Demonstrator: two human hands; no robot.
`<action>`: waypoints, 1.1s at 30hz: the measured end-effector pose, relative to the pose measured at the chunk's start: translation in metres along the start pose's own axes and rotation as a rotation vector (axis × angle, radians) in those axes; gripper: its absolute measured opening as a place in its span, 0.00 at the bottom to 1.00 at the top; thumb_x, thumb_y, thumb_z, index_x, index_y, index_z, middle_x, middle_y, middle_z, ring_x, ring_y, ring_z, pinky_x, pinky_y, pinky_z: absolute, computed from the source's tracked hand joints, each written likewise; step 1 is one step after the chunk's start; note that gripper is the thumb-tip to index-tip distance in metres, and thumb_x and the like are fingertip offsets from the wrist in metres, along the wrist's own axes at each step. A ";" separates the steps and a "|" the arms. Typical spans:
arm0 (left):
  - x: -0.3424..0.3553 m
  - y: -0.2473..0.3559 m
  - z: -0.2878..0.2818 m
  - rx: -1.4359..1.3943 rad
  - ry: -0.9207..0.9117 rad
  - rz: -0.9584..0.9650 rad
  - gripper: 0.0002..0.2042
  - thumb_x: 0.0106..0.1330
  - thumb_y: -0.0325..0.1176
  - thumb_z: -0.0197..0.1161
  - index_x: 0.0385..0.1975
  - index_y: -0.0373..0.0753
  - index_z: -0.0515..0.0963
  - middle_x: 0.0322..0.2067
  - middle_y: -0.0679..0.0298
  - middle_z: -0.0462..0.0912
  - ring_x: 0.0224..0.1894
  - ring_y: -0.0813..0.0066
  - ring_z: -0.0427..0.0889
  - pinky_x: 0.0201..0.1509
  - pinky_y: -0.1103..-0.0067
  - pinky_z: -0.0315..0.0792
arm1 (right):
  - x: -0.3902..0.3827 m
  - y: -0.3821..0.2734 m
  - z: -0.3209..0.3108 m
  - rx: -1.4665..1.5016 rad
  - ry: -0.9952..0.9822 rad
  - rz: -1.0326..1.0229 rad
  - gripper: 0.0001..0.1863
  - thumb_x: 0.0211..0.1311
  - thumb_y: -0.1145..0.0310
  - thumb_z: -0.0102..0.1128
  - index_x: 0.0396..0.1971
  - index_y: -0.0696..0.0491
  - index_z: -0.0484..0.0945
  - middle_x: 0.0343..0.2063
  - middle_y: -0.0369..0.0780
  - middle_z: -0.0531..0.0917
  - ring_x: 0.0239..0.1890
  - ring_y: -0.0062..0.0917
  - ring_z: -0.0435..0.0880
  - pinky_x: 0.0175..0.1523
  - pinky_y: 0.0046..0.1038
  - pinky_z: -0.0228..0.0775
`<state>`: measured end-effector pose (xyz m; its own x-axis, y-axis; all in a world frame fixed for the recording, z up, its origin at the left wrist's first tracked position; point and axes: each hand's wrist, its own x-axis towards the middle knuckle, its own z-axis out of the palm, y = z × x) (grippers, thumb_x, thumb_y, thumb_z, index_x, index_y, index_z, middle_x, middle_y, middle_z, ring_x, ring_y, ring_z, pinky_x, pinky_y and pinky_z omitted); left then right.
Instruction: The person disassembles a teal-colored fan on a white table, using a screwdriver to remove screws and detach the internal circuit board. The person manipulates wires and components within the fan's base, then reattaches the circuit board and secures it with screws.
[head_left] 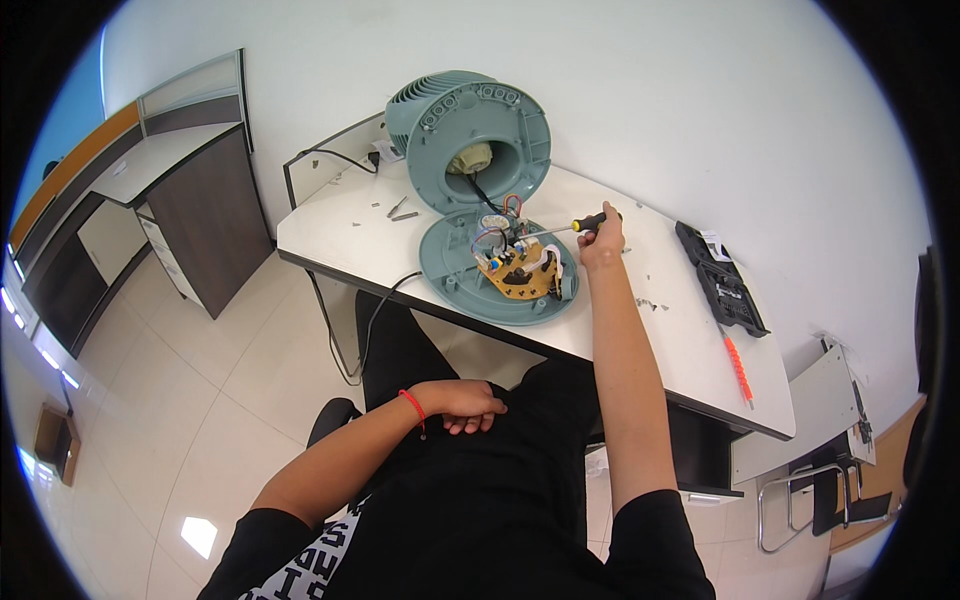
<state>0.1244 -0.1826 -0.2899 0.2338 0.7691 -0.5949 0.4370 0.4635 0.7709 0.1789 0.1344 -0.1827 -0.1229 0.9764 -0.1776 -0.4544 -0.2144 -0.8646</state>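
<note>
My right hand is closed on the yellow-and-black handle of a screwdriver. Its thin shaft points left, and the tip reaches in among wires and parts at the upper edge of a tan circuit board. The exact spot the tip touches is hard to make out. That board sits on a round grey-green base plate near the table's front edge. Behind it lies a grey-green ribbed housing, tipped on its side, with wires running from its opening to the board. My left hand rests on my lap, empty, fingers loosely curled and slightly apart.
Screws and small metal bits lie right of the base plate, with metal pieces at left. A black tool case and an orange-red handled tool are at right. A black cable hangs off the white table.
</note>
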 end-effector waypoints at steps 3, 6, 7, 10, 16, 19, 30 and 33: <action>0.001 -0.001 0.000 -0.002 -0.003 0.005 0.25 0.73 0.49 0.46 0.26 0.32 0.77 0.11 0.65 0.74 0.09 0.75 0.73 0.12 0.79 0.69 | 0.003 0.000 -0.002 0.002 -0.029 0.020 0.17 0.62 0.53 0.57 0.35 0.53 0.71 0.25 0.40 0.80 0.11 0.19 0.61 0.18 0.25 0.58; 0.001 0.000 0.000 0.008 0.004 0.003 0.25 0.73 0.49 0.46 0.25 0.32 0.77 0.11 0.65 0.74 0.09 0.75 0.73 0.12 0.79 0.69 | 0.000 0.003 0.000 0.128 -0.029 0.038 0.17 0.62 0.53 0.55 0.35 0.53 0.70 0.24 0.40 0.78 0.11 0.19 0.61 0.18 0.25 0.58; 0.000 0.000 0.000 0.009 0.006 0.002 0.25 0.73 0.49 0.46 0.25 0.32 0.77 0.11 0.65 0.74 0.09 0.75 0.73 0.12 0.79 0.69 | -0.002 0.002 0.001 0.142 -0.038 0.042 0.16 0.63 0.52 0.52 0.34 0.52 0.69 0.25 0.40 0.78 0.12 0.19 0.61 0.19 0.25 0.57; 0.001 -0.001 0.000 0.014 0.007 0.004 0.25 0.73 0.48 0.46 0.25 0.32 0.77 0.11 0.65 0.74 0.09 0.75 0.73 0.12 0.79 0.68 | -0.006 0.000 0.000 0.182 -0.070 0.047 0.15 0.63 0.52 0.45 0.32 0.50 0.67 0.26 0.40 0.78 0.12 0.19 0.61 0.20 0.25 0.56; 0.004 -0.004 -0.001 0.020 0.005 0.020 0.25 0.74 0.48 0.45 0.25 0.33 0.77 0.11 0.66 0.73 0.09 0.76 0.73 0.12 0.79 0.68 | -0.004 -0.001 -0.004 0.228 -0.124 0.085 0.15 0.61 0.53 0.41 0.32 0.50 0.67 0.27 0.41 0.79 0.13 0.20 0.61 0.21 0.25 0.57; 0.003 -0.004 0.000 0.026 0.006 0.021 0.25 0.74 0.48 0.45 0.25 0.33 0.77 0.11 0.66 0.74 0.09 0.76 0.73 0.12 0.79 0.69 | -0.004 0.000 -0.003 0.203 -0.094 0.073 0.15 0.60 0.53 0.41 0.30 0.50 0.66 0.26 0.41 0.79 0.12 0.20 0.61 0.21 0.25 0.56; 0.003 -0.005 0.000 0.015 0.003 0.019 0.25 0.73 0.48 0.45 0.26 0.32 0.77 0.12 0.65 0.74 0.09 0.75 0.74 0.12 0.78 0.69 | -0.010 0.000 0.003 0.049 -0.025 0.028 0.15 0.63 0.51 0.49 0.31 0.48 0.66 0.25 0.37 0.77 0.13 0.18 0.61 0.21 0.23 0.56; 0.003 -0.004 0.000 0.018 0.002 0.023 0.25 0.73 0.48 0.45 0.26 0.31 0.77 0.12 0.64 0.75 0.09 0.74 0.74 0.12 0.78 0.69 | -0.003 0.001 0.000 0.092 -0.074 0.058 0.15 0.63 0.51 0.47 0.32 0.48 0.66 0.26 0.37 0.77 0.14 0.18 0.62 0.22 0.24 0.57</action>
<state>0.1235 -0.1821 -0.2943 0.2422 0.7801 -0.5769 0.4471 0.4379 0.7799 0.1792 0.1312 -0.1829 -0.2145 0.9585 -0.1878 -0.5233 -0.2751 -0.8065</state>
